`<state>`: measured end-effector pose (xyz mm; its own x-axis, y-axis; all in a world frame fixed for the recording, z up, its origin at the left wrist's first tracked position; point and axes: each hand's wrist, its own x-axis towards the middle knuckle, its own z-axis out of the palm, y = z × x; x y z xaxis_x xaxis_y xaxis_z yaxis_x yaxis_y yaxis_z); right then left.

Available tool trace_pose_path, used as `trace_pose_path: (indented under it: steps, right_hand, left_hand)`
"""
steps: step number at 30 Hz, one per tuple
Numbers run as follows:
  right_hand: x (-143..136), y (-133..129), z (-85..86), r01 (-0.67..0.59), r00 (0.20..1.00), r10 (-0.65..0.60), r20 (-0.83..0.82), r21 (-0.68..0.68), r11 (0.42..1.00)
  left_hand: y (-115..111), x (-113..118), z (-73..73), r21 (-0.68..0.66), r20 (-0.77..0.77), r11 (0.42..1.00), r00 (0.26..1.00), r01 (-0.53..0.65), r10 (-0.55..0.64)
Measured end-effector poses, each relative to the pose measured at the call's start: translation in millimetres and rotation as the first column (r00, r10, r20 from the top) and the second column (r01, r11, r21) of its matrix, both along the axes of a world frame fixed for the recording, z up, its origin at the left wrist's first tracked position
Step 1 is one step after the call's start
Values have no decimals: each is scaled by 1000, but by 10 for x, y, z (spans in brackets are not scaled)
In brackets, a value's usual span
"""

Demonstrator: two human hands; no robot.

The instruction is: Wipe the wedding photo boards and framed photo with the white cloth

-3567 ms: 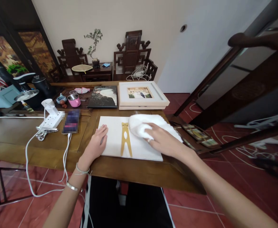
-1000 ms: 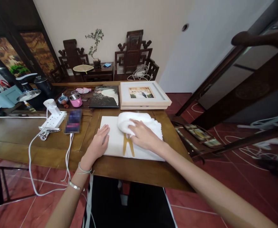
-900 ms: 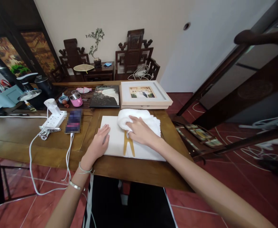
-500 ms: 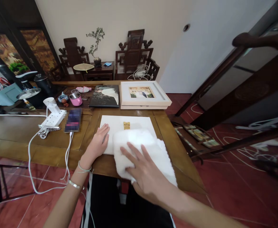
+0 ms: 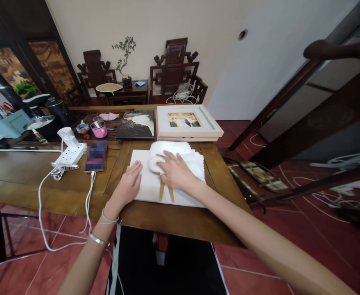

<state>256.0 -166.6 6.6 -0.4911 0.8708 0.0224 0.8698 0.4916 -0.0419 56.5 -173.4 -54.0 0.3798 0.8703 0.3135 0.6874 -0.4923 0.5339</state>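
Observation:
A white board or book (image 5: 146,180) with gold markings lies near the table's front edge. My left hand (image 5: 130,182) rests on its left side, fingers spread and holding nothing. A white cloth (image 5: 192,159) covers the upper right part of the board. On the cloth's left part lies my right hand (image 5: 175,170), its fingers bent and pressed into the fabric. Gold strips show just below that hand; the rest of the marking is hidden under hand and cloth.
Behind the board are a dark photo album (image 5: 136,125) and a white framed photo (image 5: 184,123). To the left lie a phone (image 5: 96,155), a power strip (image 5: 72,155) and cables. A pink cup (image 5: 99,129) stands further back.
My right hand has moved away from me across the board with the cloth, uncovering the board's lower part and gold strips. My left hand has stayed in place.

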Motion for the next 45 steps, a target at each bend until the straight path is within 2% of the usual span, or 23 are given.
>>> trace_pose_path:
  steps: [3, 7, 11, 14, 16, 18, 23, 26, 28, 31, 34, 37, 40, 43, 45]
  right_hand:
    - [-102, -10, -38, 6, 1000, -5, 26, -12, 1000]
    - [-176, -417, -46, -92, 993, 93, 73, -19, 996]
    - [-207, -926, 50, -175, 972, 204, 119, -218, 960]
    - [-194, -1120, 136, -218, 963, 255, 89, -302, 928]
    - [-171, -1108, 165, -227, 964, 255, 68, -283, 932]
    - [-146, -989, 157, -207, 973, 225, 59, -227, 952]
    - [-142, -409, 57, -76, 995, 77, 57, -17, 997]
    - [-202, -113, 16, -11, 998, 10, 66, 24, 1000]
    - [-258, -44, -8, 4, 998, -7, 64, 42, 999]
    - [-331, -147, -57, -42, 997, 37, 62, 80, 996]
    - [-354, -374, -84, -182, 983, 179, 42, 100, 978]
    - [-306, -578, -32, -343, 939, 344, 29, -26, 939]
    - [-181, -738, 90, -455, 887, 462, -10, -189, 870]
    - [-10, -880, 217, -487, 873, 477, -105, -264, 833]
    - [89, -935, 269, -457, 889, 430, -155, -260, 851]
  left_hand:
    - [0, -3, 1, 1, -8, 1000, 1000, 8, -8]
    - [-9, -2, 13, 10, -18, 1000, 1000, 10, -10]
    - [-15, 6, 27, 17, -27, 1000, 1000, 7, -7]
    - [-14, 10, 29, 25, -38, 1000, 999, 10, -9]
    - [-12, 10, 28, 23, -42, 1000, 999, 9, -8]
    - [-14, 10, 28, 16, -37, 1000, 999, 3, -3]
    - [-22, 12, 28, 3, -16, 1000, 1000, 15, -15]
    - [-20, 19, 13, -12, 12, 1000, 1000, 2, -2]
    - [-20, 26, 7, 2, 61, 1000, 998, -28, 27]
    - [-41, 30, 34, 28, 148, 997, 987, -69, 64]
    - [-87, 27, 97, -20, 231, 992, 965, -123, 124]
    - [-130, 17, 136, -53, 262, 988, 952, -148, 157]
    - [-145, 10, 123, -42, 214, 994, 970, -105, 112]
    - [-144, 12, 98, -30, 160, 998, 985, -64, 68]
    - [-143, 20, 95, -25, 113, 999, 993, -41, 44]
